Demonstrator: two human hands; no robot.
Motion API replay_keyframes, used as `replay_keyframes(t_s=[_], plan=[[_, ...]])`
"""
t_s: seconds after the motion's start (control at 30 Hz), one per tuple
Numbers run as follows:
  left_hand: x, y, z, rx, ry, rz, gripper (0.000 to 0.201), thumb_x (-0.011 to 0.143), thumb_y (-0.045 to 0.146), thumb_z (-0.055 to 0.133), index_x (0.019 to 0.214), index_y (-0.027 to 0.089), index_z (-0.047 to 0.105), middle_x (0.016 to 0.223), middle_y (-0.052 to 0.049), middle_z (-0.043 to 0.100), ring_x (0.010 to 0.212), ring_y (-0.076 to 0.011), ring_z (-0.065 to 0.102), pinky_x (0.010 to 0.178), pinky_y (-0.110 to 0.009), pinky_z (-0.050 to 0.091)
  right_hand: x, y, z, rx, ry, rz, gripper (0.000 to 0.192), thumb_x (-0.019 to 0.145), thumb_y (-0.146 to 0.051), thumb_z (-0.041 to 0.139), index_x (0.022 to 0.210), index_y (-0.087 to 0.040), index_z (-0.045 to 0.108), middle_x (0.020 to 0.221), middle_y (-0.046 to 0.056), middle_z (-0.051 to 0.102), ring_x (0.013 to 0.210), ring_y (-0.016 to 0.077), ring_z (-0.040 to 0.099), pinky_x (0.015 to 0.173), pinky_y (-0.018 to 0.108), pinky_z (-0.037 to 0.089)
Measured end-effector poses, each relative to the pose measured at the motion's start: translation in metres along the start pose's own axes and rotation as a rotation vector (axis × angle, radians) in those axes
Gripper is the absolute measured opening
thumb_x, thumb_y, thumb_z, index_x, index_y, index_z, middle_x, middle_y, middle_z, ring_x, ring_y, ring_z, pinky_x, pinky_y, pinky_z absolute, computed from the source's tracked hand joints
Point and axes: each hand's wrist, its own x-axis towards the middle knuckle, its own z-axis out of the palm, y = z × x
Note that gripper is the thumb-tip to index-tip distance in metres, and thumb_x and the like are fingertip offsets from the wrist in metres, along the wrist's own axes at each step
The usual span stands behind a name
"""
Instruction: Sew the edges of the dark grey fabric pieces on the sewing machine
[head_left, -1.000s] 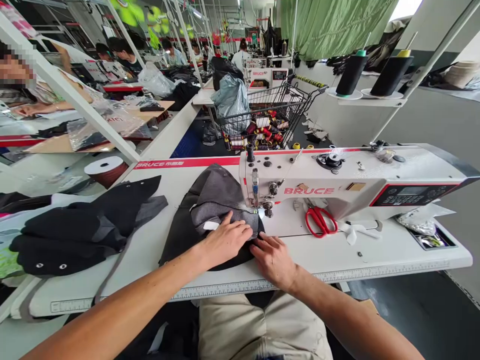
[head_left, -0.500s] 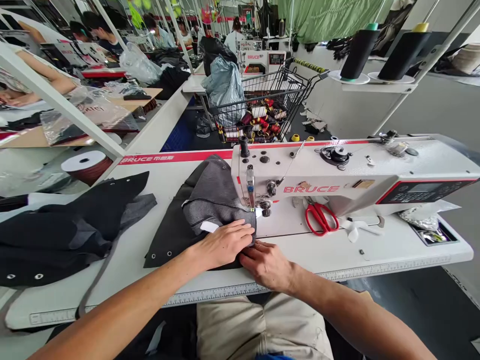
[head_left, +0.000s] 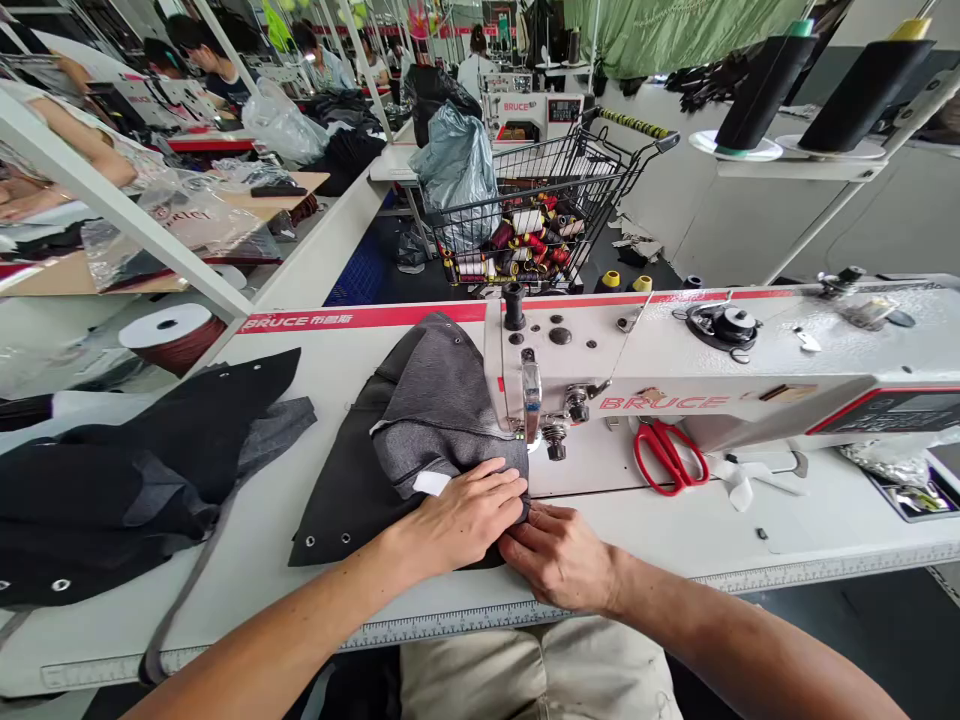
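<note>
Two bare hands press a folded grey fabric piece (head_left: 435,420) flat on a white bench (head_left: 660,530), just in front of the needle of a white sewing machine (head_left: 675,370). The left hand (head_left: 465,515) lies palm-down on the cloth beside a small white label (head_left: 431,484), fingers (head_left: 504,480) extended and grasping nothing. The right hand (head_left: 559,555) rests against the cloth's near right edge, touching the left hand; whether its fingertips pinch the edge cannot be told. Red-handled scissors (head_left: 667,455) lie on the machine bed to the right. A heap of dark garments (head_left: 135,480) sits well apart at the bench's left end. Beyond the machine stands a wire cart (head_left: 600,175) holding thread cones (head_left: 525,250), with two black thread spools (head_left: 817,80) on a stand at upper right, and other workers at far benches.
</note>
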Motion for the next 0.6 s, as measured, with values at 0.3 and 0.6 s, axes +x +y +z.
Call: replay_keyframes(t_s=[0.3, 0.6], plan=[[0.005, -0.006, 0.003, -0.006, 0.025, -0.036, 0.021, 0.089, 0.010, 0.043, 0.088, 0.015, 0.063, 0.112, -0.007, 0.067, 0.105, -0.0182, 0.060, 0.109, -0.040, 0.038, 0.003, 0.002, -0.003, 0.009, -0.003, 0.064, 0.017, 0.084, -0.012, 0.042, 0.091, -0.016, 0.058, 0.079, 0.006, 0.060, 0.072, 0.0198, 0.051, 0.070, 0.033, 0.044], [0.008, -0.014, 0.000, 0.075, -0.020, -0.038, 0.019, 0.093, 0.014, 0.043, 0.094, 0.015, 0.062, 0.117, -0.007, 0.064, 0.111, -0.0199, 0.056, 0.108, -0.040, 0.035, 0.002, 0.001, -0.005, -0.013, 0.023, 0.127, 0.016, 0.091, -0.012, 0.044, 0.096, -0.016, 0.059, 0.092, 0.010, 0.065, 0.096, 0.0218, 0.056, 0.080, 0.033, 0.047]])
